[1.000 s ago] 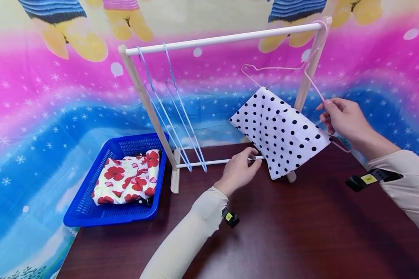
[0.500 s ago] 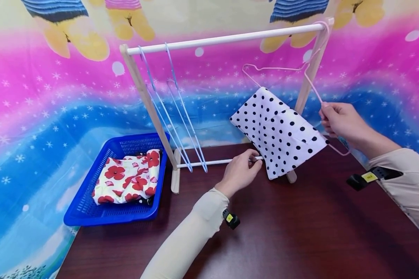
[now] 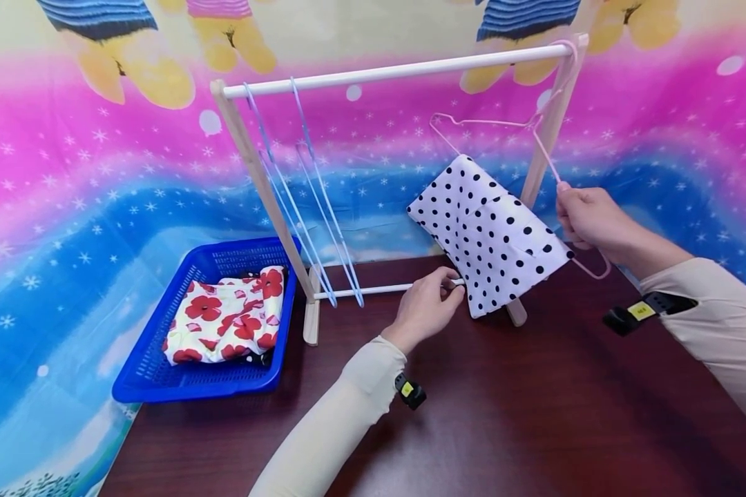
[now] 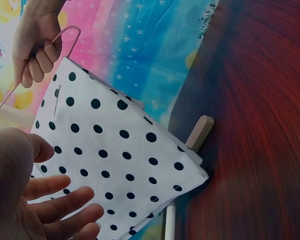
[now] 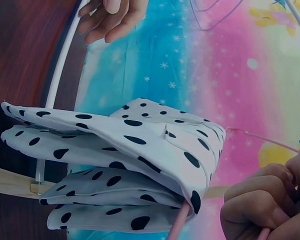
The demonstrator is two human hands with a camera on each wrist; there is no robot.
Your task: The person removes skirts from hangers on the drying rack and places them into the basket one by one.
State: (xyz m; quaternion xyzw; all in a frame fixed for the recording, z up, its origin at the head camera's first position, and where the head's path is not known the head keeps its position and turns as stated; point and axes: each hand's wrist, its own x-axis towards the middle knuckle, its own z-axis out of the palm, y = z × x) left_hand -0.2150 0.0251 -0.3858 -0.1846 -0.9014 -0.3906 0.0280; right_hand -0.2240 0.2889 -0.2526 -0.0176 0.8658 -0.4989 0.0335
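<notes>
A folded white cloth with black polka dots (image 3: 491,235) hangs over the lower bar of a pink wire hanger (image 3: 485,122). The hanger's hook sits at the right end of the rack's white top rail (image 3: 398,71), and its body tilts down to the right. My right hand (image 3: 590,217) grips the hanger's right arm; in the right wrist view the fingers curl round the pink wire. My left hand (image 3: 427,304) is beside the cloth's lower left edge. In the left wrist view its fingers (image 4: 65,202) spread loosely in front of the cloth, with nothing between them.
Two light blue hangers (image 3: 313,186) hang at the left of the rack. A blue basket (image 3: 124,386) holding a folded cloth with red flowers (image 3: 224,317) stands left of the rack on the dark wooden table (image 3: 472,414). A printed backdrop (image 3: 379,179) rises behind.
My right hand has moved left and slightly down along with the hanger's right arm. The polka-dot cloth has swung a little left with it. My left hand stays almost where it was.
</notes>
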